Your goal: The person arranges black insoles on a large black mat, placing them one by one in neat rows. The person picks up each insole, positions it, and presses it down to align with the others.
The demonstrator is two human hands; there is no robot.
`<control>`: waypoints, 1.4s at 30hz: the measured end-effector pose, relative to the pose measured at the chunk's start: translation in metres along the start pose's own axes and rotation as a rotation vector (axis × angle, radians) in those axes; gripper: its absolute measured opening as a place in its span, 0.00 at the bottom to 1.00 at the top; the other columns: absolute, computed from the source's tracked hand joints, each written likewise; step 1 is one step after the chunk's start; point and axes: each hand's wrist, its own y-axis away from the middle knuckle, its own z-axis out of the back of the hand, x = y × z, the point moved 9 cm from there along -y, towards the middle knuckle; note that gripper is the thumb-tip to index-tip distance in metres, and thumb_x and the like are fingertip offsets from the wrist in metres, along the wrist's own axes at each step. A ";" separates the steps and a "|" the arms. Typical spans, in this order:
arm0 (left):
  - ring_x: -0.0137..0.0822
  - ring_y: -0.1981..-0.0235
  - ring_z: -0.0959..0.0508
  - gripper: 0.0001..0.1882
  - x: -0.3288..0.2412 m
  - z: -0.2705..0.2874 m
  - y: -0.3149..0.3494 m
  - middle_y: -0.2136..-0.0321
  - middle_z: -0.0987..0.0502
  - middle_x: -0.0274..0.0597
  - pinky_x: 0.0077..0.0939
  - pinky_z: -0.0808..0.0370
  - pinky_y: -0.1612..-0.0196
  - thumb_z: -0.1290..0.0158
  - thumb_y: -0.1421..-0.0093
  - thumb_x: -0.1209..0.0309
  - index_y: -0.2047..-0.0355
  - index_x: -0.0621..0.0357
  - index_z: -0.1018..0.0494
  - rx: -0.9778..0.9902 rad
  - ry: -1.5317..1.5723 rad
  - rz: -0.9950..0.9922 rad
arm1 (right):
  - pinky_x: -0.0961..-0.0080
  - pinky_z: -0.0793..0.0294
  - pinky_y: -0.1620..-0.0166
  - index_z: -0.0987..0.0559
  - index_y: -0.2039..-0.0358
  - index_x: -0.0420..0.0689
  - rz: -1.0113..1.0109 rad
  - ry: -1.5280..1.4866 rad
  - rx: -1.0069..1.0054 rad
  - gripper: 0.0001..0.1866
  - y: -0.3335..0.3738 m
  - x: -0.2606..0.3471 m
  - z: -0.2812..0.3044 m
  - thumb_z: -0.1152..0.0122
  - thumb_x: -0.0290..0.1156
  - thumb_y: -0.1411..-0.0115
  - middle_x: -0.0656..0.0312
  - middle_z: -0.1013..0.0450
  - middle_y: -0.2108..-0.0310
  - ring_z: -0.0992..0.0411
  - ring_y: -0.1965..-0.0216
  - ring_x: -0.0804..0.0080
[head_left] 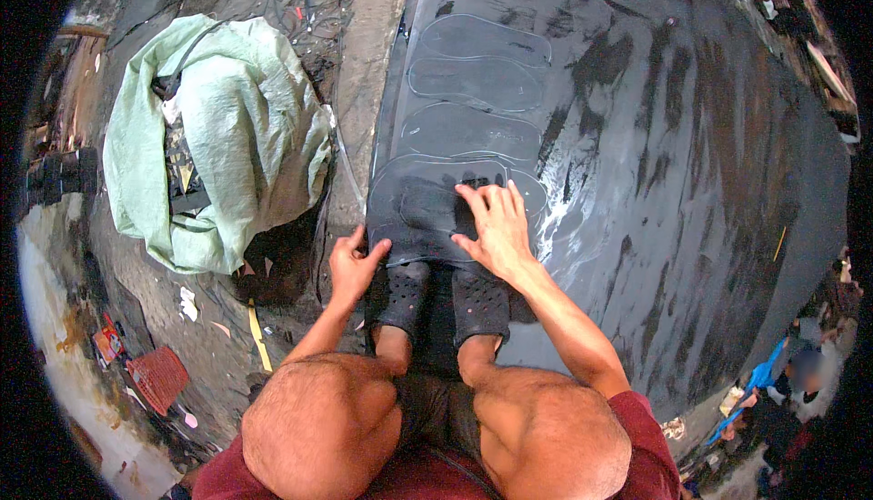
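A large black sheet (618, 255) lies under my hands, with several shoe-sole outlines (477, 82) drawn on it in pale lines. Nearest me is a dark sole-shaped piece or outline (400, 200); I cannot tell whether it is a loose template. My right hand (498, 232) rests over its right part, fingers spread and touching the surface, nothing visible in them. At its near left edge is my left hand (353, 268), thumb apart from the partly curled fingers. A pale thin strip (350, 168) ends just above the left fingertips; whether they touch it is unclear.
A pale green sack (245, 136) with dark contents stands on the left. My feet in black perforated clogs (400, 295) are at the sheet's near edge. A red basket (159, 379) and a yellow strip (259, 335) lie lower left. Blue material and scraps (764, 368) lie lower right.
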 end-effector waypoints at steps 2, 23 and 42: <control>0.35 0.69 0.26 0.30 0.001 -0.001 0.012 0.68 0.24 0.43 0.28 0.27 0.63 0.29 0.52 0.59 0.52 0.64 0.20 -0.074 0.093 -0.015 | 0.54 0.33 0.43 0.31 0.41 0.52 -0.135 -0.230 -0.065 0.43 -0.009 -0.015 0.016 0.21 0.37 0.59 0.57 0.33 0.53 0.32 0.48 0.54; 0.34 0.66 0.24 0.24 -0.018 -0.004 0.014 0.63 0.22 0.43 0.30 0.25 0.59 0.31 0.53 0.73 0.54 0.56 0.21 -0.324 0.213 -0.236 | 0.67 0.22 0.65 0.19 0.62 0.48 -0.093 0.041 -0.715 0.07 -0.018 -0.051 0.033 0.35 0.34 0.40 0.62 0.26 0.64 0.24 0.66 0.62; 0.29 0.50 0.26 0.22 -0.062 -0.012 0.008 0.49 0.28 0.31 0.27 0.27 0.55 0.44 0.35 0.69 0.41 0.52 0.31 0.394 1.262 0.210 | 0.63 0.24 0.56 0.19 0.64 0.44 0.028 -0.456 -0.114 0.19 -0.007 0.101 0.031 0.27 0.44 0.48 0.57 0.22 0.64 0.24 0.59 0.55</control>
